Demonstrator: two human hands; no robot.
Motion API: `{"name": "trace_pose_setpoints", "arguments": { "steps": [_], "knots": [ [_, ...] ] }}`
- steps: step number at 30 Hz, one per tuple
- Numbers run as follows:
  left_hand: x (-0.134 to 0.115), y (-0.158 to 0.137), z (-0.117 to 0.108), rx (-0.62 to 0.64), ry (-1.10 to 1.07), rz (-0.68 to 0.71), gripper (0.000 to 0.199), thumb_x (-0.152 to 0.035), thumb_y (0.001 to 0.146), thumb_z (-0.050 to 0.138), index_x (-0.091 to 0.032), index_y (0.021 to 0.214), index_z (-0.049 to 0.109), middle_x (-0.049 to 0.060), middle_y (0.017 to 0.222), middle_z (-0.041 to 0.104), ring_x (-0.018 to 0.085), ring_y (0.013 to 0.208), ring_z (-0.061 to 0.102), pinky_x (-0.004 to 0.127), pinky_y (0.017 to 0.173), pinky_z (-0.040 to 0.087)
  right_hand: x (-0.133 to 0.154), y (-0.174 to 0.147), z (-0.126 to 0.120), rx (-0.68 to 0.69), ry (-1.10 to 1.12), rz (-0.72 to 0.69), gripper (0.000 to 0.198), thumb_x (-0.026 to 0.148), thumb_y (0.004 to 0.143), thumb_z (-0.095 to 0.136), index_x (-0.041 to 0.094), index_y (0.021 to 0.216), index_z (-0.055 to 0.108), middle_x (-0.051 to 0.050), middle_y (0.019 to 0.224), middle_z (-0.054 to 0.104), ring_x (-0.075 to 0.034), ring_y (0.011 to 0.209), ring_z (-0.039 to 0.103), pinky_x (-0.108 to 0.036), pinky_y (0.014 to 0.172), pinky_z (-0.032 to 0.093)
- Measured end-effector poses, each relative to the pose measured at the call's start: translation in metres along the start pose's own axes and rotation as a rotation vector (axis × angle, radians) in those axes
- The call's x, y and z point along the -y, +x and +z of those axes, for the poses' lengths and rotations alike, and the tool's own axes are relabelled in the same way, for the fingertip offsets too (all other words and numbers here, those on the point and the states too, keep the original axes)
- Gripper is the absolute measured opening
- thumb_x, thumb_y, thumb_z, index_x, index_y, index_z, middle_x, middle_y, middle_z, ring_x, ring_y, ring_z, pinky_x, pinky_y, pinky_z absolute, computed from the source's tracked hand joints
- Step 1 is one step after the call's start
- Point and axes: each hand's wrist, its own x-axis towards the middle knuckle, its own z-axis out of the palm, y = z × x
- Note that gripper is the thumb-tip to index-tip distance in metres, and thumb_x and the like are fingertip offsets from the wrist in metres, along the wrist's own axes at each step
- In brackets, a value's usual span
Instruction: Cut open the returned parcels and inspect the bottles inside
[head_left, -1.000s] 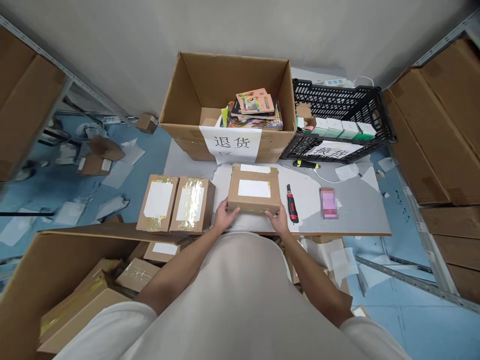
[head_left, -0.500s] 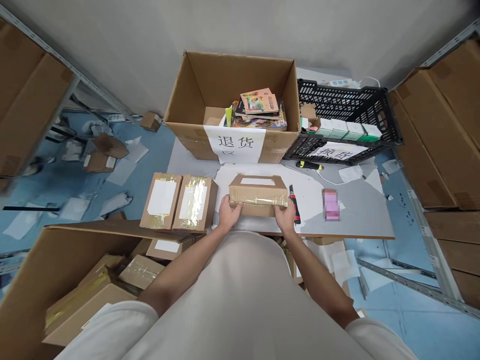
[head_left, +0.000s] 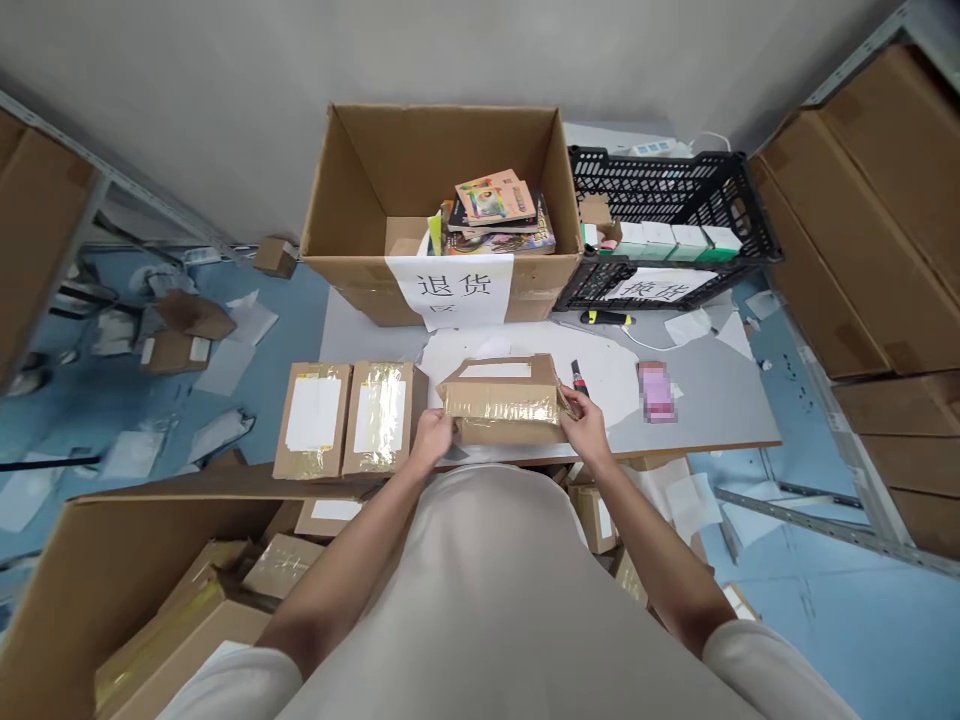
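A small taped cardboard box (head_left: 504, 432) is at the front of the table, its white label on the face turned away from me. Fingers of my left hand (head_left: 433, 437) are closed on its left end. At the right end my right hand (head_left: 587, 425) pinches the edge, where a flap stands slightly loose. Shiny tape runs along the box's near edge. Just beyond my right hand lies a red and black utility knife (head_left: 578, 378), partly hidden by that hand. Two taped boxes with white labels (head_left: 312, 415) stand close to my left hand.
A large open carton (head_left: 352, 275) with books stands at the back; a black crate (head_left: 671, 290) with small boxes is right of it. A pink phone-like item (head_left: 657, 392) and a black-yellow tool (head_left: 606, 318) lie at right. Another carton (head_left: 52, 580) holds parcels at lower left.
My hands have shifted outward to the ends of the box. The box has tilted slightly, and a flap at its right end now sticks out. The view has shifted a little to the right.
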Motion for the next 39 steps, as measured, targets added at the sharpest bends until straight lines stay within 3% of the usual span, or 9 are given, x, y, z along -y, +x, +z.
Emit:
{"name": "trace_pose_setpoints", "arguments": {
  "steps": [5,10,13,17,21,25,29,35,39],
  "knots": [
    [-0.039,-0.007,-0.021,0.502,-0.112,0.087,0.028,-0.038,0.06,0.074,-0.015,0.073,0.067,0.004,0.07,0.067,0.02,0.072,0.063,0.031,0.071,0.051,0.013,-0.029,-0.029,-0.135,0.226,0.043,0.046,0.027,0.063,0.073,0.021,0.107,0.065,-0.008,0.117,0.066,-0.025,0.114,0.058,-0.046,0.104,0.041],
    [-0.075,0.003,-0.008,0.929,-0.29,0.198,0.068,-0.042,0.066,0.075,-0.019,0.127,0.055,0.013,0.123,0.062,0.03,0.111,0.059,0.047,0.102,0.04,0.024,-0.089,-0.079,-0.504,0.247,-0.069,0.041,0.025,0.067,0.067,0.022,0.109,0.064,-0.005,0.112,0.068,-0.022,0.111,0.059,-0.041,0.101,0.043],
    [-0.079,0.014,0.037,1.017,-0.195,0.196,0.082,-0.051,0.069,0.071,-0.018,0.138,0.042,0.017,0.13,0.056,0.031,0.113,0.059,0.05,0.103,0.038,0.007,-0.142,-0.109,-0.865,0.323,-0.069,0.032,0.024,0.068,0.065,0.024,0.1,0.065,-0.001,0.1,0.07,-0.018,0.099,0.063,-0.036,0.093,0.048],
    [-0.068,0.014,0.098,1.027,0.298,0.315,0.088,-0.056,0.065,0.071,-0.016,0.138,0.043,0.019,0.133,0.052,0.032,0.122,0.052,0.045,0.104,0.039,-0.037,-0.224,-0.133,-1.299,0.412,-0.041,0.032,0.025,0.067,0.067,0.026,0.099,0.062,0.002,0.099,0.069,-0.014,0.096,0.064,-0.031,0.088,0.05],
    [-0.054,0.011,0.127,1.17,0.568,0.415,0.082,-0.06,0.067,0.067,-0.018,0.134,0.047,0.017,0.134,0.052,0.032,0.12,0.053,0.042,0.1,0.043,-0.091,-0.294,-0.136,-1.515,0.424,0.029,0.038,0.029,0.069,0.065,0.026,0.106,0.059,-0.001,0.109,0.065,-0.015,0.1,0.062,-0.033,0.088,0.051],
    [-0.048,0.012,0.134,1.161,0.554,0.411,0.078,-0.061,0.071,0.062,-0.015,0.133,0.047,0.018,0.131,0.054,0.03,0.116,0.057,0.042,0.098,0.045,-0.136,-0.329,-0.129,-1.623,0.485,0.326,0.044,0.038,0.069,0.064,0.028,0.11,0.055,-0.002,0.118,0.059,-0.017,0.103,0.06,-0.036,0.078,0.055],
    [-0.054,0.013,0.123,1.017,0.413,0.412,0.07,-0.057,0.074,0.062,-0.015,0.128,0.05,0.018,0.124,0.06,0.028,0.11,0.061,0.042,0.091,0.05,-0.152,-0.294,-0.126,-1.48,0.44,0.431,0.049,0.038,0.066,0.069,0.027,0.111,0.054,-0.004,0.123,0.055,-0.018,0.103,0.061,-0.036,0.079,0.055],
    [-0.064,0.019,0.074,0.582,0.318,0.391,0.052,-0.046,0.082,0.055,-0.016,0.125,0.052,0.015,0.114,0.065,0.025,0.101,0.065,0.032,0.069,0.054,-0.109,-0.124,-0.118,-0.681,0.336,0.215,0.05,0.042,0.072,0.066,0.021,0.116,0.054,-0.009,0.11,0.064,-0.016,0.086,0.067,-0.04,0.088,0.051],
    [-0.053,0.006,0.023,0.306,0.326,0.326,0.054,-0.043,0.083,0.055,-0.018,0.13,0.046,0.014,0.117,0.063,0.026,0.103,0.064,0.035,0.072,0.054,-0.061,-0.015,-0.082,-0.22,0.006,0.073,0.048,0.045,0.079,0.056,0.018,0.119,0.052,-0.014,0.11,0.064,-0.02,0.089,0.066,-0.041,0.086,0.052]
  ]
}}
